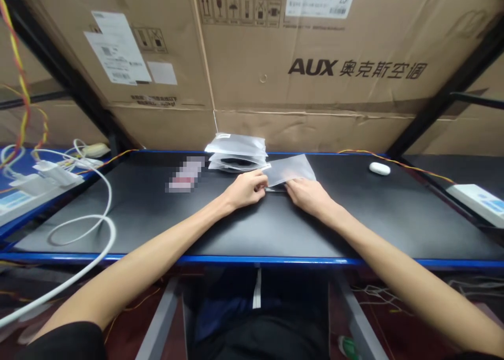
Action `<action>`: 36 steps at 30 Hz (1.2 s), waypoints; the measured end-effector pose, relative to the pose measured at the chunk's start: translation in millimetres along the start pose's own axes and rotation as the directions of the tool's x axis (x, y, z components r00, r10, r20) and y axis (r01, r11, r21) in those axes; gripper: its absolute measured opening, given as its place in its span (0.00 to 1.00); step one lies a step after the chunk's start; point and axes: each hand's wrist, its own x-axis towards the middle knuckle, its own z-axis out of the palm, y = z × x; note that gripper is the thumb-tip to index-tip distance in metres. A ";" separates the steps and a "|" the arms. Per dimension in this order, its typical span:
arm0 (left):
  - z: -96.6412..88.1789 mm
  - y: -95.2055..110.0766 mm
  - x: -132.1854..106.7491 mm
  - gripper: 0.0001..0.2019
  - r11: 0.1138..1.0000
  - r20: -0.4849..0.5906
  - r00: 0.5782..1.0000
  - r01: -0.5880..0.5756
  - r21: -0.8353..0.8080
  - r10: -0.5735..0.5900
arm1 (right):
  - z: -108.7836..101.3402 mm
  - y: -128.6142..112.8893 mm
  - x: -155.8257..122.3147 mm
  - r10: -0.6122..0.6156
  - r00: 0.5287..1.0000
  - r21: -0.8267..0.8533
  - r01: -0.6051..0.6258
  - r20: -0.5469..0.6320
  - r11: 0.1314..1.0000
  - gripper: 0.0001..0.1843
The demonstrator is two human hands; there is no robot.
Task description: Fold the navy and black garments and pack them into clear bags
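A frosted clear plastic bag (290,168) lies on the black work mat (236,218) near its far edge. My left hand (246,188) pinches the bag's left end with curled fingers. Closed fingers of my right hand (307,194) press on the bag's near edge. A dark flat item shows under the bag between both hands; I cannot make out what it is. A stack of similar bags (237,151) lies just behind my left hand.
A blurred pinkish item (186,175) lies left of the stack. A white earbud case (379,168) sits at the far right. White chargers and a looped cable (79,213) occupy the left. Cardboard boxes (315,66) wall off the back. A white power strip (478,202) lies at the right edge.
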 end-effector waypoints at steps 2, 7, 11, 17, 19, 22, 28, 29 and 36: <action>-2.2 -0.1 -0.9 0.08 0.999 0.016 1.000 0.016 0.030 -0.016 | 0.6 5.6 -4.7 -0.065 0.997 0.064 0.067 -0.030 0.996 0.20; -11.6 1.9 -2.3 0.18 0.981 0.057 0.998 0.016 0.192 -0.027 | 8.4 23.7 -20.1 -0.219 0.930 0.377 0.325 -0.297 0.867 0.19; -18.1 3.1 -2.1 0.23 0.951 0.098 0.995 -0.017 0.309 -0.013 | 4.9 35.7 -33.4 -0.040 0.924 0.587 0.274 -0.379 0.762 0.13; -22.1 4.4 -2.0 0.21 0.933 0.114 0.993 -0.016 0.360 -0.027 | -1.3 64.2 -50.8 0.059 0.922 0.548 0.175 -0.383 0.818 0.11; -21.8 5.5 -2.6 0.20 0.936 0.109 0.994 -0.026 0.351 -0.013 | 2.4 73.1 -54.6 -0.017 0.933 0.479 0.200 -0.359 0.855 0.14; -19.8 7.1 -2.9 0.15 0.955 0.094 0.995 -0.069 0.288 0.043 | 11.0 79.7 -56.4 -0.118 0.936 0.383 0.248 -0.330 0.890 0.20; -10.5 0.6 5.2 0.09 0.969 0.129 0.975 -0.201 0.143 0.183 | 25.3 79.0 -51.4 -0.179 0.923 0.242 0.270 -0.340 0.932 0.20; -8.8 -1.3 7.5 0.08 0.965 0.136 0.972 -0.212 0.156 0.191 | 26.5 78.8 -50.7 -0.184 0.920 0.210 0.268 -0.347 0.940 0.19; 0.2 2.5 20.7 0.04 0.912 0.183 0.973 -0.196 0.360 0.137 | 27.9 78.0 -51.4 -0.230 0.901 0.083 0.278 -0.367 0.957 0.17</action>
